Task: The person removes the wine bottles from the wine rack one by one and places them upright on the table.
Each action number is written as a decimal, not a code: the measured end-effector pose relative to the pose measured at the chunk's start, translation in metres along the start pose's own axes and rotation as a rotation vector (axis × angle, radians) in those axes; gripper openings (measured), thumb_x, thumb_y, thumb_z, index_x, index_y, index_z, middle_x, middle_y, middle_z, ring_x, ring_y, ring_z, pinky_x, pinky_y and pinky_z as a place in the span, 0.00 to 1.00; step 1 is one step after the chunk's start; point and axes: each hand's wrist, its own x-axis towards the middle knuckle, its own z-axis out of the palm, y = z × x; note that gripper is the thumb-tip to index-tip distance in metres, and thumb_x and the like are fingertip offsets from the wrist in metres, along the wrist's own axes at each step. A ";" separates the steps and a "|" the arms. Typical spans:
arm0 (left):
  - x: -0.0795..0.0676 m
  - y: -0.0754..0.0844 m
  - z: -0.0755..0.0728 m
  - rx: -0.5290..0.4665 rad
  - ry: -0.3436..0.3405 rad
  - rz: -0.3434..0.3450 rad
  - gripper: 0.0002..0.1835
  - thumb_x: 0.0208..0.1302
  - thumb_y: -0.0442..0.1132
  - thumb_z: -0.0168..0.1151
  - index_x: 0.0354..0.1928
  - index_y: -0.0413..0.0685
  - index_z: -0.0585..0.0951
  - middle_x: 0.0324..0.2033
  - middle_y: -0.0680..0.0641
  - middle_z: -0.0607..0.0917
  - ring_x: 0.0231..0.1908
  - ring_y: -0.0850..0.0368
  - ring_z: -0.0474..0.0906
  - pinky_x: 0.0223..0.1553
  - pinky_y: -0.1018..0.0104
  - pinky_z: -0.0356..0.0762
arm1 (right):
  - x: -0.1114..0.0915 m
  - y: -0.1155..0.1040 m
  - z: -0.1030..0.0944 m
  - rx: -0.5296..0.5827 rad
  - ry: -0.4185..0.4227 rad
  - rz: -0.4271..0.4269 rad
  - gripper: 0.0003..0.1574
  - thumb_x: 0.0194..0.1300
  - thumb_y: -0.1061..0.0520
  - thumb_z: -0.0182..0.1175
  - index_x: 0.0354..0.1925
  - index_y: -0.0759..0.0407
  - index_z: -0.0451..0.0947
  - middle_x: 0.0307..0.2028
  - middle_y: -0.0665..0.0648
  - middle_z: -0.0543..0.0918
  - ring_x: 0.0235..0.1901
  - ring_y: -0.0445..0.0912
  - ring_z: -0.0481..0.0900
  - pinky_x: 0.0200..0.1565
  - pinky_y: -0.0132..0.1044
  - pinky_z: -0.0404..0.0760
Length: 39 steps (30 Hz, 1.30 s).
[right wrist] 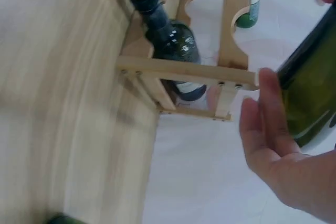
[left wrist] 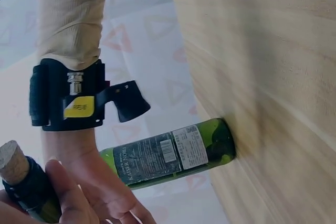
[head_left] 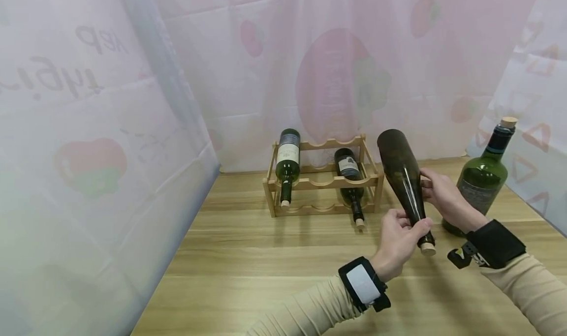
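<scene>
A dark wine bottle (head_left: 400, 166) is held tilted in the air, its base up and its corked neck pointing down toward me. My left hand (head_left: 398, 237) grips the neck, its thumb lying across the glass just above the cork (left wrist: 13, 163). Higher up, my right hand (head_left: 447, 198) holds the bottle's right side, fingers (right wrist: 270, 114) against the glass. To the left stands a two-tier wooden wine rack (head_left: 323, 182). One green bottle (head_left: 288, 154) lies on its upper tier at the left, and a dark bottle (head_left: 350, 173) on its lower tier at the right, necks forward.
A large green wine bottle (head_left: 483, 181) with a cork stands upright on the wooden table (head_left: 230, 257), just behind my right wrist. Printed white curtains (head_left: 248, 90) enclose the table at the back and both sides.
</scene>
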 end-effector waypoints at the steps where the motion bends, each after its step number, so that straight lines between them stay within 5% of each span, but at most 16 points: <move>1: 0.000 0.000 0.000 -0.009 0.004 0.004 0.14 0.55 0.28 0.67 0.40 0.42 0.73 0.26 0.48 0.83 0.25 0.63 0.77 0.25 0.77 0.74 | 0.000 0.002 -0.001 0.001 0.010 -0.001 0.39 0.77 0.39 0.34 0.73 0.62 0.49 0.38 0.31 0.78 0.39 0.28 0.80 0.42 0.23 0.78; 4: 0.000 0.000 0.001 -0.028 0.009 0.017 0.14 0.55 0.28 0.67 0.40 0.41 0.73 0.25 0.48 0.83 0.24 0.63 0.77 0.25 0.77 0.74 | -0.001 0.009 -0.004 -0.082 0.051 -0.045 0.37 0.79 0.49 0.31 0.75 0.68 0.38 0.50 0.50 0.83 0.38 0.25 0.80 0.42 0.22 0.79; 6: 0.000 0.001 0.001 -0.028 0.007 0.017 0.13 0.55 0.28 0.67 0.40 0.41 0.74 0.25 0.48 0.83 0.24 0.62 0.78 0.24 0.77 0.74 | -0.003 0.014 -0.005 -0.203 0.100 -0.121 0.35 0.77 0.57 0.32 0.75 0.68 0.38 0.59 0.66 0.77 0.36 0.23 0.79 0.40 0.20 0.79; 8: 0.001 0.001 0.000 -0.039 -0.005 0.016 0.13 0.56 0.28 0.66 0.41 0.41 0.74 0.26 0.48 0.83 0.25 0.51 0.82 0.23 0.77 0.74 | -0.004 0.020 -0.005 -0.347 0.157 -0.239 0.37 0.72 0.65 0.37 0.75 0.64 0.40 0.65 0.78 0.64 0.36 0.19 0.76 0.39 0.16 0.77; 10: 0.001 0.001 -0.001 -0.059 -0.020 0.013 0.12 0.57 0.28 0.66 0.41 0.41 0.73 0.25 0.48 0.83 0.28 0.36 0.84 0.22 0.77 0.75 | -0.005 0.025 -0.004 -0.497 0.242 -0.396 0.43 0.65 0.71 0.45 0.75 0.58 0.46 0.63 0.79 0.65 0.37 0.20 0.76 0.38 0.12 0.74; 13: 0.001 0.001 -0.002 -0.087 -0.046 0.015 0.12 0.59 0.28 0.65 0.42 0.40 0.73 0.26 0.47 0.83 0.36 0.19 0.77 0.20 0.77 0.75 | -0.001 0.031 0.000 -0.698 0.356 -0.631 0.53 0.53 0.77 0.57 0.74 0.55 0.53 0.58 0.75 0.74 0.42 0.35 0.81 0.39 0.11 0.70; 16: 0.000 0.002 -0.003 -0.089 -0.054 0.019 0.12 0.59 0.28 0.64 0.42 0.40 0.73 0.27 0.44 0.84 0.37 0.17 0.75 0.20 0.77 0.75 | 0.005 0.034 0.004 -0.830 0.388 -0.776 0.62 0.42 0.78 0.68 0.73 0.58 0.56 0.61 0.73 0.72 0.53 0.62 0.77 0.57 0.27 0.73; 19: 0.000 0.003 -0.005 -0.083 -0.062 0.014 0.11 0.59 0.28 0.64 0.42 0.41 0.74 0.27 0.44 0.84 0.38 0.17 0.76 0.21 0.77 0.75 | 0.009 0.037 0.006 -0.887 0.357 -0.826 0.68 0.35 0.76 0.74 0.73 0.58 0.55 0.70 0.68 0.62 0.62 0.69 0.66 0.63 0.52 0.68; 21: 0.000 0.003 -0.005 -0.073 -0.066 0.008 0.11 0.60 0.29 0.64 0.42 0.41 0.74 0.27 0.45 0.84 0.37 0.18 0.76 0.21 0.77 0.75 | 0.011 0.039 0.007 -0.905 0.353 -0.840 0.70 0.34 0.76 0.74 0.73 0.57 0.55 0.73 0.65 0.58 0.62 0.69 0.64 0.60 0.60 0.67; 26: -0.001 0.003 -0.008 -0.054 -0.073 0.015 0.11 0.59 0.28 0.64 0.42 0.39 0.74 0.28 0.39 0.85 0.35 0.22 0.79 0.21 0.76 0.76 | 0.016 0.045 0.009 -0.933 0.383 -0.922 0.65 0.35 0.83 0.67 0.72 0.58 0.58 0.72 0.63 0.59 0.59 0.66 0.65 0.52 0.54 0.68; 31: -0.001 0.004 -0.012 -0.027 -0.096 0.018 0.12 0.59 0.28 0.64 0.43 0.38 0.74 0.32 0.29 0.84 0.33 0.26 0.82 0.22 0.76 0.77 | 0.021 0.048 0.007 -0.954 0.388 -1.005 0.60 0.37 0.84 0.63 0.70 0.61 0.61 0.70 0.67 0.63 0.59 0.64 0.64 0.58 0.46 0.65; 36: -0.002 0.006 -0.015 0.015 -0.076 -0.007 0.12 0.58 0.29 0.65 0.42 0.40 0.75 0.30 0.36 0.86 0.29 0.43 0.86 0.24 0.76 0.78 | 0.025 0.049 0.004 -0.973 0.385 -1.020 0.59 0.37 0.83 0.63 0.69 0.62 0.62 0.69 0.68 0.64 0.60 0.64 0.64 0.64 0.41 0.61; 39: -0.003 0.008 -0.015 0.018 -0.073 -0.020 0.12 0.58 0.29 0.65 0.42 0.41 0.75 0.28 0.44 0.86 0.31 0.42 0.86 0.26 0.75 0.79 | 0.027 0.048 0.002 -0.979 0.393 -1.017 0.59 0.37 0.82 0.63 0.69 0.62 0.61 0.69 0.68 0.63 0.60 0.65 0.64 0.64 0.42 0.62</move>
